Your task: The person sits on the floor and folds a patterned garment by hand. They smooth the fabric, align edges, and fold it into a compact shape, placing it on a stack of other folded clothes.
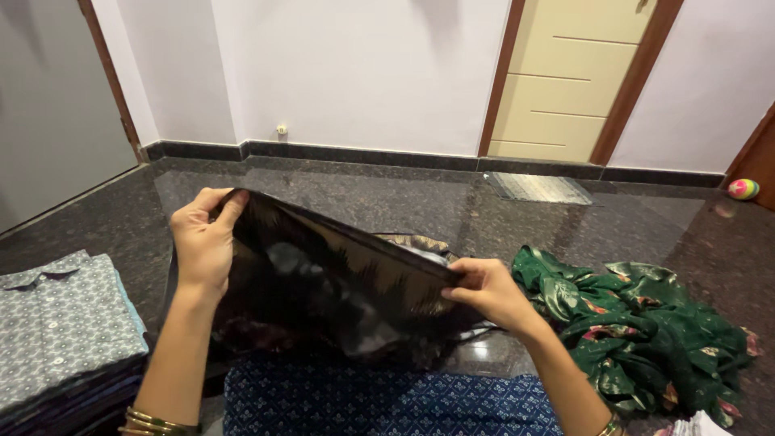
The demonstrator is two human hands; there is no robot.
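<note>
Both hands hold up a thin black cloth (pixel 339 282) by its top edge, in the middle of the view. The left hand (pixel 202 242) pinches the corner at 10 o'clock. The right hand (pixel 488 291) pinches the other end at 3 o'clock. It looks like the cloth is being stretched flat for folding. Next, I think, the two ends must meet evenly.

A blue patterned cloth (pixel 387 404) lies below at 6 o'clock. A crumpled green cloth (pixel 646 331) sits at 4 o'clock, and stacked grey shirts (pixel 64 323) at 8 o'clock. The floor (pixel 404 182) is dark shiny stone. At 12 o'clock a white wall (pixel 355 73); at 1 o'clock a cream door (pixel 573 73). A small ball (pixel 743 189) rests at 2 o'clock.
</note>
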